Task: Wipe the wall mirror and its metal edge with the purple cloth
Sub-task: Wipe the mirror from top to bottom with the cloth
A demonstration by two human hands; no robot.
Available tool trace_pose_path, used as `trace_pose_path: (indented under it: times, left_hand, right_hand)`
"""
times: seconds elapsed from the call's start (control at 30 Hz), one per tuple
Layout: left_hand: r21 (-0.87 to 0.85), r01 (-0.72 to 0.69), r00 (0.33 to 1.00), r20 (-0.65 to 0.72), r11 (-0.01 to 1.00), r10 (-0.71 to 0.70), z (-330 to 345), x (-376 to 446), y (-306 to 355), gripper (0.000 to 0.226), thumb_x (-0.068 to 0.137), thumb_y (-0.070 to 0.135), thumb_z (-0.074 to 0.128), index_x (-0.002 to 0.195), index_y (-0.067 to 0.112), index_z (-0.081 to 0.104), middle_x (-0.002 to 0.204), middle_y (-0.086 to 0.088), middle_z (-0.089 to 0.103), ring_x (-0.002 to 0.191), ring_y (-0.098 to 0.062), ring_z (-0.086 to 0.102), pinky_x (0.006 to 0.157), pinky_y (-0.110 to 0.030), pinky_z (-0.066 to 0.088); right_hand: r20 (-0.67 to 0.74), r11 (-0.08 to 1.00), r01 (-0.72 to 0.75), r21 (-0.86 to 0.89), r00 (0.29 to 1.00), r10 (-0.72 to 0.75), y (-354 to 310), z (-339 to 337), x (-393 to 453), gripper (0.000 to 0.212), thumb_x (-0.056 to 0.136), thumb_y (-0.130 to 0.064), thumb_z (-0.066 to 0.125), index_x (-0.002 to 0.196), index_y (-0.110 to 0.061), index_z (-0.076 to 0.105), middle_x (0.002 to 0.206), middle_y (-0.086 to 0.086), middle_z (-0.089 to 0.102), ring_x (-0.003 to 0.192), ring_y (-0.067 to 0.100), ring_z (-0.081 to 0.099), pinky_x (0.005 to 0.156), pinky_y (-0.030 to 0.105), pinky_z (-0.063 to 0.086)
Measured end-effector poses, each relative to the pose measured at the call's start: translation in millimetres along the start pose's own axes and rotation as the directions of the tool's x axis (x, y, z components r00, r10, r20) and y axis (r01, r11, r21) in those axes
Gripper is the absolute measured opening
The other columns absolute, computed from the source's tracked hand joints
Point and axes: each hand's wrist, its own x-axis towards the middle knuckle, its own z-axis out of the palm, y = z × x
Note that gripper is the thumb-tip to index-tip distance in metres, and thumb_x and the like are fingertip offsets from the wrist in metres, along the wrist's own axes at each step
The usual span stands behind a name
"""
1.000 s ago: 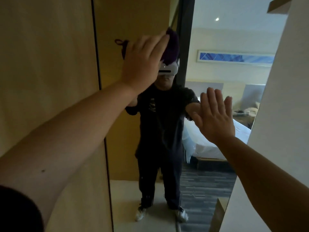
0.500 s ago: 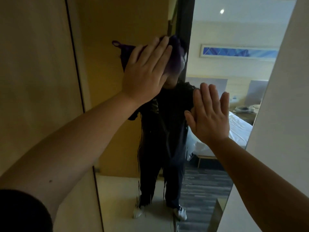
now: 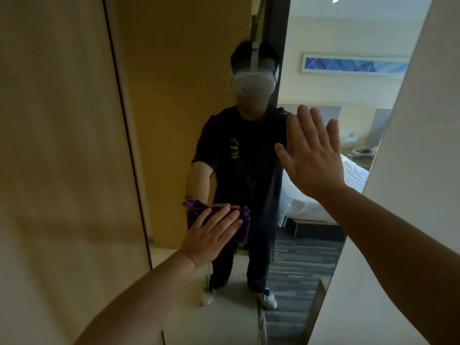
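A tall wall mirror (image 3: 174, 70) fills the middle of the view, with a thin dark metal edge (image 3: 124, 135) down its left side. My left hand (image 3: 211, 235) lies flat, pressing the purple cloth (image 3: 242, 224) against the glass at about waist height of the reflection. My right hand (image 3: 311, 155) is held up flat with fingers spread, palm at or just off the glass on the right; contact cannot be told. The mirror shows a person in dark clothes wearing a white headset. Drip streaks run down the glass below the cloth.
A tan wood panel (image 3: 54, 170) borders the mirror on the left. A white wall (image 3: 410, 195) stands close on the right. A bed, carpet and a blue wall picture (image 3: 353, 64) appear only as reflections.
My left hand has swept the cloth down the glass from head height to waist height of the reflection. My right hand has stayed open in nearly the same place.
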Motion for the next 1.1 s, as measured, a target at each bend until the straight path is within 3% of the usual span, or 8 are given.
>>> trace_pose_path:
  times: [0.13, 0.2, 0.3, 0.57, 0.63, 0.7, 0.8, 1.1]
  left_hand:
    - [-0.104, 0.033, 0.999, 0.003, 0.994, -0.033, -19, 17, -5, 0.039, 0.103, 0.015, 0.041, 0.141, 0.02, 0.051, 0.146, -0.001, 0.05, 0.13, -0.023, 0.048, 0.103, -0.043, 0.039]
    - [-0.15, 0.065, 0.997, -0.031, 0.987, -0.07, -29, 35, -7, 0.039, 0.1, 0.009, 0.044, 0.138, 0.017, 0.052, 0.139, -0.004, 0.053, 0.118, -0.026, 0.055, 0.091, -0.043, 0.044]
    - [-0.156, 0.101, 0.987, -0.111, 0.983, -0.119, -44, 85, -23, 0.048, 0.091, 0.002, 0.058, 0.137, 0.014, 0.05, 0.136, -0.007, 0.056, 0.112, -0.029, 0.058, 0.085, -0.044, 0.046]
    - [-0.029, 0.158, 0.915, -0.372, 0.987, -0.158, -122, 300, -109, 0.05, 0.091, 0.02, 0.062, 0.139, 0.011, 0.05, 0.14, -0.011, 0.055, 0.125, -0.031, 0.048, 0.103, -0.045, 0.036]
    - [0.022, 0.177, 0.92, -0.358, 0.984, -0.158, -135, 341, -122, 0.05, 0.094, 0.024, 0.057, 0.142, 0.012, 0.048, 0.146, -0.009, 0.051, 0.132, -0.031, 0.047, 0.106, -0.047, 0.037]
    - [0.028, 0.188, 0.951, -0.256, 0.982, -0.174, -136, 358, -127, 0.054, 0.099, 0.031, 0.048, 0.149, 0.014, 0.04, 0.155, -0.008, 0.04, 0.142, -0.03, 0.037, 0.114, -0.048, 0.029]
    - [0.037, 0.209, 0.966, -0.166, 0.977, -0.2, -122, 347, -118, 0.06, 0.102, 0.042, 0.037, 0.154, 0.014, 0.03, 0.162, -0.008, 0.026, 0.149, -0.029, 0.023, 0.12, -0.05, 0.016]
    - [0.002, 0.034, 0.993, -0.116, 0.999, -0.034, -56, 195, -17, 0.061, 0.101, 0.042, 0.046, 0.152, 0.008, 0.035, 0.16, -0.014, 0.029, 0.148, -0.033, 0.025, 0.117, -0.055, 0.027]
  right_hand:
    - [0.073, 0.995, -0.096, -0.035, 0.992, 0.099, 24, -15, -15, 0.072, 0.105, -0.048, 0.038, 0.159, -0.012, 0.008, 0.165, 0.007, -0.008, 0.153, 0.025, -0.01, 0.122, 0.048, -0.01]
    - [0.121, 0.991, -0.098, -0.087, 0.987, 0.109, 41, -17, -24, 0.073, 0.104, -0.051, 0.034, 0.159, -0.01, 0.008, 0.166, 0.011, -0.005, 0.152, 0.026, -0.014, 0.122, 0.05, -0.01]
    - [0.161, 0.983, -0.028, -0.18, 0.985, 0.058, 54, -14, -30, 0.073, 0.103, -0.053, 0.032, 0.157, -0.008, 0.012, 0.165, 0.016, 0.004, 0.15, 0.029, -0.014, 0.121, 0.054, -0.007]
    - [0.123, 0.985, -0.018, -0.174, 0.992, 0.04, 56, -8, -30, 0.073, 0.102, -0.053, 0.032, 0.157, -0.009, 0.011, 0.165, 0.016, 0.009, 0.152, 0.031, -0.006, 0.122, 0.057, 0.0]
    - [0.105, 0.985, -0.011, -0.174, 0.994, 0.03, 58, -6, -30, 0.074, 0.102, -0.054, 0.034, 0.157, -0.009, 0.015, 0.165, 0.016, 0.011, 0.152, 0.032, -0.004, 0.122, 0.057, -0.001]
    - [0.076, 0.986, -0.011, -0.168, 0.997, 0.024, 59, -3, -31, 0.074, 0.101, -0.054, 0.035, 0.156, -0.009, 0.016, 0.164, 0.017, 0.013, 0.152, 0.032, -0.002, 0.122, 0.057, 0.0]
    - [0.033, 0.989, -0.012, -0.144, 0.999, 0.017, 60, 2, -32, 0.075, 0.1, -0.053, 0.038, 0.156, -0.008, 0.018, 0.164, 0.017, 0.015, 0.153, 0.032, -0.001, 0.122, 0.057, 0.001]
    - [-0.083, 0.993, 0.001, -0.116, 0.996, -0.011, 62, 12, -33, 0.074, 0.1, -0.053, 0.038, 0.156, -0.01, 0.015, 0.163, 0.016, 0.016, 0.152, 0.035, 0.009, 0.121, 0.06, 0.009]
